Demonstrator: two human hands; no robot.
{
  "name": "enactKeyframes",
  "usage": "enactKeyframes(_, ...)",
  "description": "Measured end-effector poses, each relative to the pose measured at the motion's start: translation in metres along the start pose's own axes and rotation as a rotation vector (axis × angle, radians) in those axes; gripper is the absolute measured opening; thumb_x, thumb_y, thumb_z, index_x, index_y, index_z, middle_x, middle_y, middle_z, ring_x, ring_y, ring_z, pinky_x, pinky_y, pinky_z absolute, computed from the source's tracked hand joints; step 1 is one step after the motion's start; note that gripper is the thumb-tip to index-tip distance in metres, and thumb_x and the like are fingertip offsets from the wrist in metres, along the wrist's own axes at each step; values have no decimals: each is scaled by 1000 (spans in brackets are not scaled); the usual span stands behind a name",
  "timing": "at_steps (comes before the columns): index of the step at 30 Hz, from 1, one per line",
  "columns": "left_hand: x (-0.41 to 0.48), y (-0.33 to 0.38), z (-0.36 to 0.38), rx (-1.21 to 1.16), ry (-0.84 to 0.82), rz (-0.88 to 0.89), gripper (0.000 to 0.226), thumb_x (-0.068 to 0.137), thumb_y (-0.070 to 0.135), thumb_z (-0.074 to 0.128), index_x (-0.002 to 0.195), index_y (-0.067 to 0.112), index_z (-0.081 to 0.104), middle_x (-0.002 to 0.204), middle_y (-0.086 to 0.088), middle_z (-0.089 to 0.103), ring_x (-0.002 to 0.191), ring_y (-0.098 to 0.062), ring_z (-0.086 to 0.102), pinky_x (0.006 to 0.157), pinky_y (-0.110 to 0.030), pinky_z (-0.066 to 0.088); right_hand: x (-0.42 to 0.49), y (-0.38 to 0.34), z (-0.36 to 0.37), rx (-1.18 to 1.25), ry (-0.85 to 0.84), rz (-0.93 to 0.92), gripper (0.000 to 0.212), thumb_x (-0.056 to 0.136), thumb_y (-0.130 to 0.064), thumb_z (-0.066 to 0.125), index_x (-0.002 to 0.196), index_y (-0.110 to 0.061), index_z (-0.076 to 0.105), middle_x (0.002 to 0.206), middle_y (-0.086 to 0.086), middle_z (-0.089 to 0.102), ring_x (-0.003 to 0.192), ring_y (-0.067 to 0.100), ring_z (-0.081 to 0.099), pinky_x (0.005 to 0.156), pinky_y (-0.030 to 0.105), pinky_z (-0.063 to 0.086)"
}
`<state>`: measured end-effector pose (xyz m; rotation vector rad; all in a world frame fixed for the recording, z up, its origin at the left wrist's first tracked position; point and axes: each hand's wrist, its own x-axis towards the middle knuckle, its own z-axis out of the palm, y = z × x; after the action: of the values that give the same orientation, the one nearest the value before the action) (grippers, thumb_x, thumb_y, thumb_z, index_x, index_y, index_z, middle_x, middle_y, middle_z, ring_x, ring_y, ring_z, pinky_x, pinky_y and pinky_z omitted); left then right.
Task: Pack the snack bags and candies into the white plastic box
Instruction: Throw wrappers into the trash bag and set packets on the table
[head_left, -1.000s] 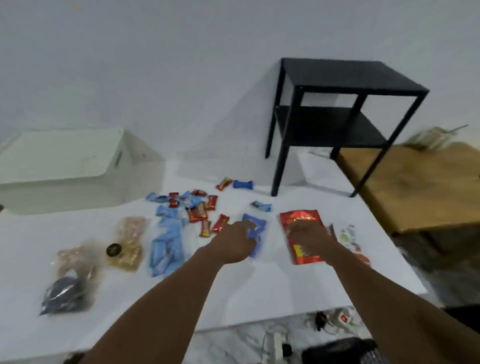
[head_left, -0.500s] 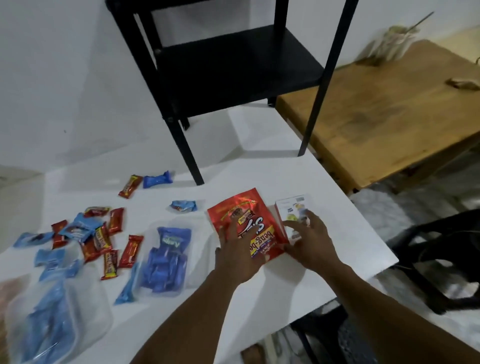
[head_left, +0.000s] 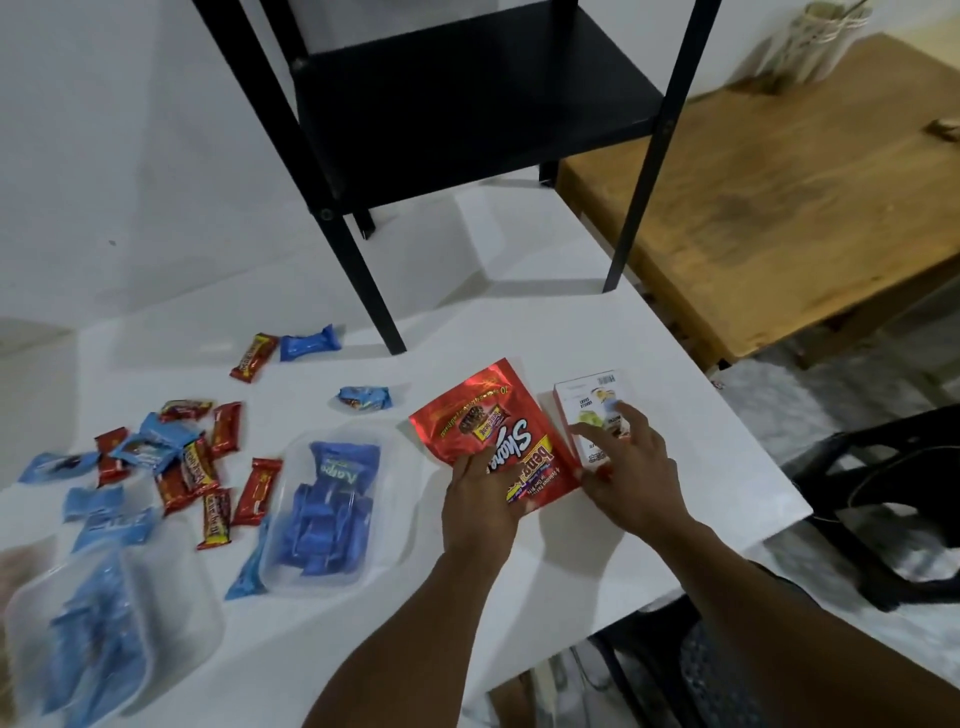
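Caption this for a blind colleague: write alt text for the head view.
A person's left hand grips the near edge of a red snack bag on a white table, while the right hand rests its fingers on a small white carton beside it. Loose red and blue candies and clear bags of blue candies lie to the left.

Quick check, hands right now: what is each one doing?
Left hand: closed, gripping the near edge of the red snack bag.
Right hand: open, fingers spread on the small white carton.
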<state>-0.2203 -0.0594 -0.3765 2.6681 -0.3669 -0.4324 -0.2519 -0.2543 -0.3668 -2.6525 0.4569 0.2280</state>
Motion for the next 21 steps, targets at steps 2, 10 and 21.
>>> enactKeyframes(2,-1,-1,-3,-21,14,15,50,85,39,74,132,24,64,141,2,55,135,-21,40,107,-39,46,-3,-2,0,2,-8,-1,58,79,-45,70,133,-47,48,158,1,21,137,36,33,95,57,47)
enactKeyframes(10,-30,-14,-11,-180,75,-16,37,88,25,72,123,17,70,129,1,66,121,-20,55,106,-31,45,-22,-18,-4,-5,-23,-3,58,75,-41,71,129,-50,53,156,-1,25,133,36,37,94,55,46)
enactKeyframes(21,-100,-38,-123,-173,224,100,31,90,32,68,118,21,72,130,4,66,123,-14,55,112,-35,40,-69,-117,-55,-51,49,-113,56,76,-36,69,129,-48,53,156,-1,24,131,37,36,97,52,44)
